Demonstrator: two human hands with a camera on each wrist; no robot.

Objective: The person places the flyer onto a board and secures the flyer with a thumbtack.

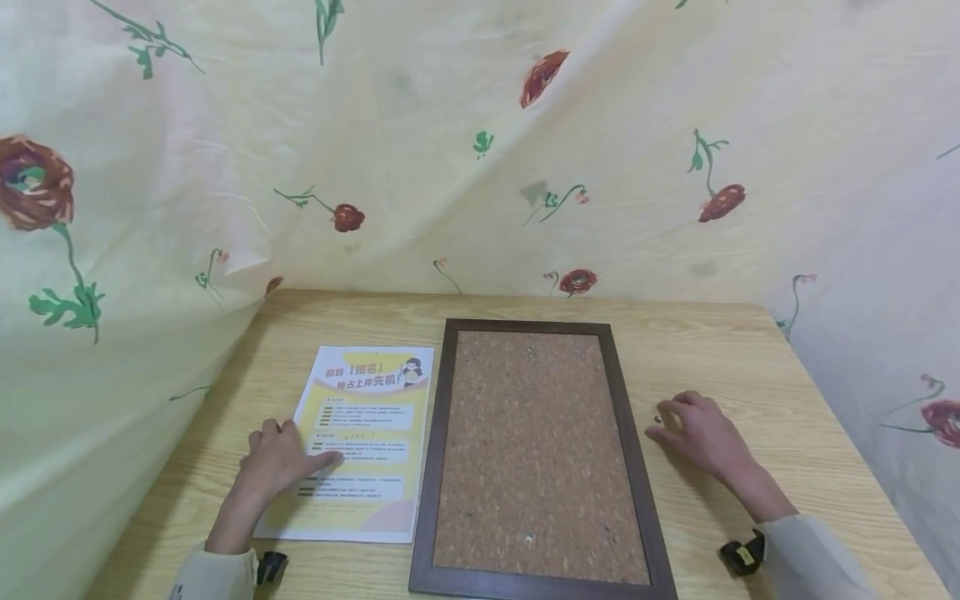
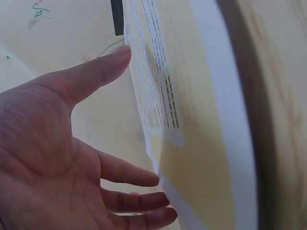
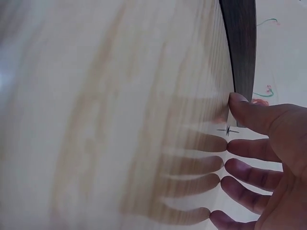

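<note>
A printed sheet with yellow and white blocks of text lies on the table to the left of a cork board in a dark frame. My left hand is at the sheet's left edge, thumb spread over the print; in the left wrist view its fingertips meet the paper's edge. Right of the board, my right hand is low over the wood, fingertips on the surface. Between its thumb and index finger lies a tiny dark pointed piece, like a thumbtack, apparently not pinched.
The wooden table backs onto a flowered cloth that also hangs along both sides. Small shiny spots show on the cork near its top and bottom. Black straps circle both wrists.
</note>
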